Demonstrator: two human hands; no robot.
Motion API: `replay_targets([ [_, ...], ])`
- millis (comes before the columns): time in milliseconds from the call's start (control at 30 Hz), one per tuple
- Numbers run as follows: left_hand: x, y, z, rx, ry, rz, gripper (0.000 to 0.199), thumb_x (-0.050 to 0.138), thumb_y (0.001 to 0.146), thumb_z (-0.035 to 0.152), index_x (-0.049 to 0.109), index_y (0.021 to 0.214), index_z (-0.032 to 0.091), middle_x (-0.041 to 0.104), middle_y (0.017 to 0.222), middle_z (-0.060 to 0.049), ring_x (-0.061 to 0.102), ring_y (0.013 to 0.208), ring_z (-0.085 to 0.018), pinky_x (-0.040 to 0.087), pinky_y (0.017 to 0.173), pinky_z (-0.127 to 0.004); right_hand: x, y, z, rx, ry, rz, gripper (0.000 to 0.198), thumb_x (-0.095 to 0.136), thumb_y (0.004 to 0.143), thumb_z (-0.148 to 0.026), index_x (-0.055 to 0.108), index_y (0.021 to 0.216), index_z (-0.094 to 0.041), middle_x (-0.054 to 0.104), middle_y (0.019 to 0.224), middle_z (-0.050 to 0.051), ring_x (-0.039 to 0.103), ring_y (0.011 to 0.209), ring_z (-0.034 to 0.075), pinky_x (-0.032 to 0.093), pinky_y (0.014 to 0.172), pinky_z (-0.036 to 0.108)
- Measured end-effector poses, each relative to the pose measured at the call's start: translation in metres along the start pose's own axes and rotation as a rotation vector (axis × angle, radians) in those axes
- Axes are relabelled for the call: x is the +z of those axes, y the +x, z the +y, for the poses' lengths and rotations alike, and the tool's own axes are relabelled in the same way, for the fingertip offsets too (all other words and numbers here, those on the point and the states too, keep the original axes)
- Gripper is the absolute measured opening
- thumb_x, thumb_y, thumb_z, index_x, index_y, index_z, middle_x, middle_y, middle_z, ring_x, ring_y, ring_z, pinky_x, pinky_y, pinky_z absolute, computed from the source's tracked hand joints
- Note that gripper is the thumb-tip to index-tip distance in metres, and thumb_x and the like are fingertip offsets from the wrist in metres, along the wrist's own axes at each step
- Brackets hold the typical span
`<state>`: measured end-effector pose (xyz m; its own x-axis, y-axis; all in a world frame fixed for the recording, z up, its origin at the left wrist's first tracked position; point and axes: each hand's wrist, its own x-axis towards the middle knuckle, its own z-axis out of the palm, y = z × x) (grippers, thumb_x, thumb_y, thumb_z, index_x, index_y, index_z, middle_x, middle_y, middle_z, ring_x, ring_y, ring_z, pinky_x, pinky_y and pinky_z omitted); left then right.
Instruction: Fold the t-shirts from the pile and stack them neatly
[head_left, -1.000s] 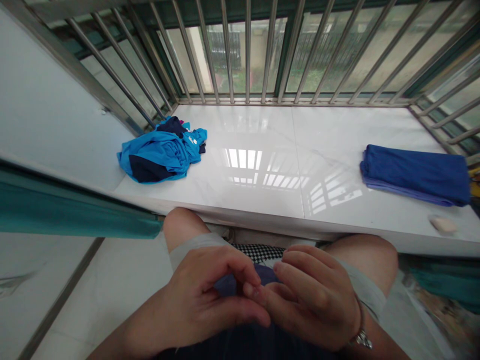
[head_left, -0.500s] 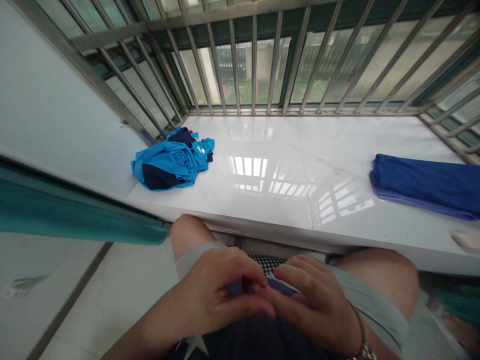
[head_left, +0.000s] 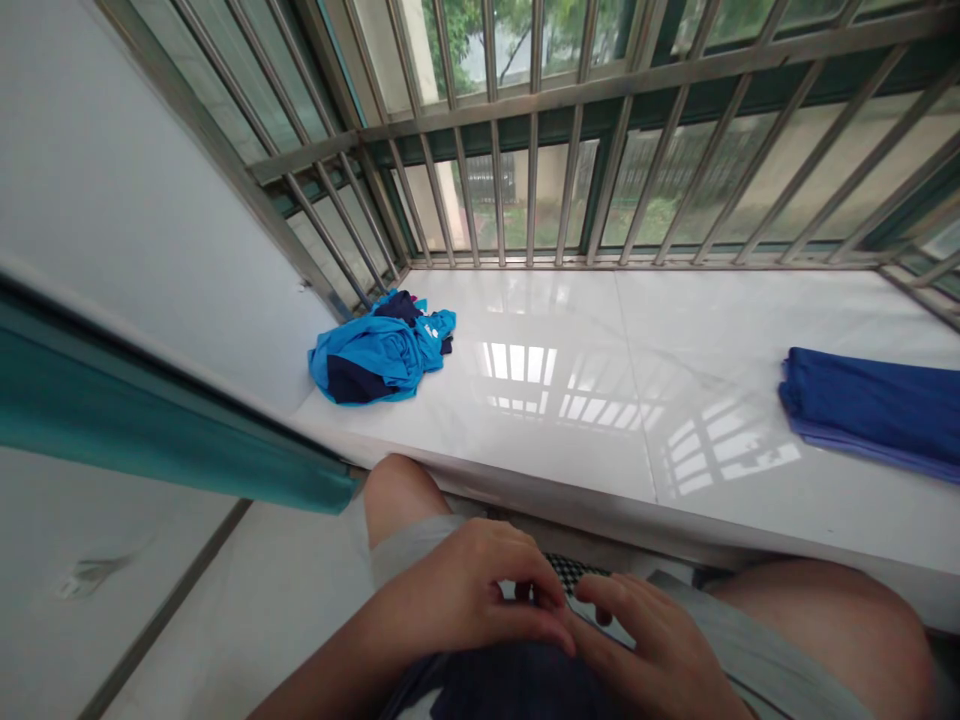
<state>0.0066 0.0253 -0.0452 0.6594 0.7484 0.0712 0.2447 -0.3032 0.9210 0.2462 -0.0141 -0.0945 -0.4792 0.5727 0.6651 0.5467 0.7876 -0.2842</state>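
Note:
In my lap my left hand (head_left: 480,580) is curled, its thumb and fingers closing on the thumb of my right hand (head_left: 652,630). The right hand's fingers are loosely bent and apart, with nothing seen in them. Dark cloth with a pale patch (head_left: 517,685) lies under both hands. On the white ledge ahead, at the left, sits a crumpled bright-blue and navy garment (head_left: 379,350). A folded dark-blue cloth (head_left: 877,405) rests at the right, over a lighter purple-blue layer. Neither hand touches them.
The glossy white ledge (head_left: 555,460) spans the front, above my knees. Metal window bars (head_left: 532,190) rise behind it. A teal curtain (head_left: 187,445) hangs at the left beside a white wall (head_left: 150,180). A black-and-white checked surface (head_left: 574,572) shows between my legs.
The view has tilted up and shifted left, so everything appears lower and farther right. My hands stay together in my lap; the garment and folded cloth have not moved on the ledge.

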Motion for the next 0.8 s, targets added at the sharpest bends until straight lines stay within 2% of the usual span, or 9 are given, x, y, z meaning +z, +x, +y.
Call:
replay_targets([
  [200, 0.002, -0.002, -0.001, 0.0, -0.051, -0.027, 0.042, 0.079, 0.096, 0.059, 0.086, 0.105, 0.018, 0.08, 0.084, -0.007, 0.073, 0.076, -0.017, 0.052, 0.072, -0.026, 0.004, -0.007, 0.001, 0.024, -0.01, -0.021, 0.023, 0.054, 0.109, -0.022, 0.075, 0.112, -0.029, 0.071, 0.09, -0.001, 0.063, 0.069, 0.012, 0.049, 0.065, 0.022],
  [333, -0.019, 0.001, -0.024, -0.046, -0.039, -0.078, 0.04, 0.085, 0.091, 0.057, 0.084, 0.107, 0.021, 0.082, 0.092, -0.005, 0.074, 0.083, -0.018, 0.055, 0.078, -0.026, 0.009, -0.018, 0.003, 0.003, -0.025, -0.081, 0.037, 0.052, 0.107, -0.017, 0.075, 0.131, -0.035, 0.076, 0.102, 0.0, 0.067, 0.074, 0.012, 0.052, 0.071, 0.023],
  [400, -0.047, 0.008, -0.049, -0.149, 0.058, 0.052, 0.035, 0.082, 0.093, 0.054, 0.082, 0.109, 0.023, 0.082, 0.103, -0.005, 0.075, 0.094, -0.02, 0.057, 0.083, -0.028, 0.012, -0.024, 0.003, 0.01, -0.033, -0.111, 0.041, 0.05, 0.107, -0.015, 0.074, 0.135, -0.033, 0.078, 0.107, 0.001, 0.07, 0.077, 0.012, 0.054, 0.073, 0.023],
  [433, -0.065, 0.014, -0.065, -0.223, 0.148, 0.168, 0.032, 0.076, 0.097, 0.051, 0.08, 0.113, 0.023, 0.081, 0.111, -0.006, 0.074, 0.101, -0.022, 0.058, 0.087, -0.03, 0.014, -0.027, 0.004, 0.013, -0.038, -0.11, 0.04, 0.048, 0.107, -0.016, 0.075, 0.133, -0.031, 0.079, 0.109, 0.002, 0.071, 0.079, 0.013, 0.055, 0.074, 0.023],
  [533, -0.128, 0.032, -0.117, -0.392, 0.508, 0.452, 0.03, 0.062, 0.104, 0.042, 0.075, 0.117, 0.019, 0.078, 0.122, -0.012, 0.072, 0.112, -0.026, 0.057, 0.099, -0.038, 0.018, -0.037, 0.004, 0.003, -0.063, -0.091, 0.033, 0.047, 0.11, -0.02, 0.075, 0.125, -0.026, 0.081, 0.114, 0.004, 0.076, 0.084, 0.014, 0.059, 0.076, 0.023],
  [600, -0.165, 0.041, -0.149, -0.52, 0.774, 0.546, 0.029, 0.064, 0.1, 0.034, 0.073, 0.12, 0.015, 0.075, 0.131, -0.016, 0.066, 0.126, -0.031, 0.05, 0.114, -0.043, 0.02, -0.043, 0.004, -0.013, -0.066, -0.075, 0.031, 0.046, 0.111, -0.021, 0.075, 0.122, -0.025, 0.082, 0.112, 0.004, 0.078, 0.085, 0.014, 0.06, 0.076, 0.022],
  [633, -0.179, 0.044, -0.161, -0.561, 0.824, 0.587, 0.032, 0.064, 0.099, 0.032, 0.072, 0.121, 0.011, 0.073, 0.133, -0.021, 0.063, 0.131, -0.034, 0.046, 0.117, -0.047, 0.02, -0.046, 0.005, -0.016, -0.064, -0.072, 0.03, 0.046, 0.111, -0.021, 0.074, 0.121, -0.024, 0.082, 0.109, 0.004, 0.078, 0.085, 0.013, 0.06, 0.076, 0.022],
  [733, -0.201, 0.047, -0.186, -0.683, 0.855, 0.727, 0.036, 0.069, 0.094, 0.033, 0.071, 0.117, 0.005, 0.069, 0.133, -0.029, 0.058, 0.135, -0.043, 0.045, 0.115, -0.053, 0.02, -0.052, 0.007, 0.006, -0.068, -0.078, 0.03, 0.045, 0.112, -0.021, 0.073, 0.12, -0.023, 0.082, 0.104, 0.003, 0.078, 0.083, 0.014, 0.06, 0.075, 0.021],
  [800, -0.205, 0.046, -0.194, -0.727, 0.829, 0.802, 0.028, 0.072, 0.09, 0.031, 0.072, 0.107, 0.009, 0.07, 0.129, -0.028, 0.059, 0.131, -0.043, 0.047, 0.11, -0.049, 0.019, -0.054, 0.008, 0.016, -0.073, -0.082, 0.028, 0.046, 0.111, -0.02, 0.074, 0.119, -0.023, 0.082, 0.102, 0.003, 0.078, 0.081, 0.014, 0.06, 0.074, 0.02],
])
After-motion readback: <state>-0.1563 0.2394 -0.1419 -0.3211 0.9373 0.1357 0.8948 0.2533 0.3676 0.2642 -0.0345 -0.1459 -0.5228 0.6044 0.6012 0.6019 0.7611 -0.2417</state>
